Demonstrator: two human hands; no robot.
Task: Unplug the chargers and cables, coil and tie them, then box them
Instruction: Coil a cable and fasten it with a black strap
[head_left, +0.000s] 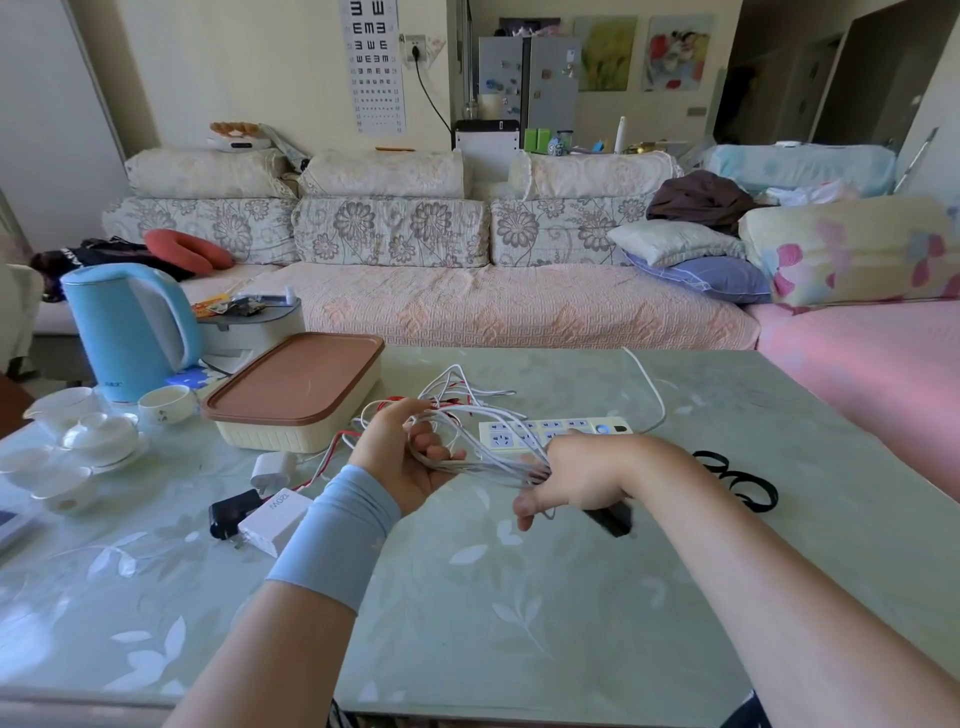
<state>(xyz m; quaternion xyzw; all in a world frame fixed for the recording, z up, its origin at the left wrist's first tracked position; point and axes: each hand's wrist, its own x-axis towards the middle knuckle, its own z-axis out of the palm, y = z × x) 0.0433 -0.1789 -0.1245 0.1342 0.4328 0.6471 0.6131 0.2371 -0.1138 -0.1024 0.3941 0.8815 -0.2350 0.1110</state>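
Presently, just on the near side of the power strip (556, 431), the left hand (405, 457) and right hand (576, 478) are each clasping the white cables (483, 460), whose slack, untied loops are probably risking tangling with the red lead (340, 444) or slipping free.

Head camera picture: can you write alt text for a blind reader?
The left hand and right hand hold a loose bundle of white cables over a green table. A power strip, chargers and a lidded box lie nearby.
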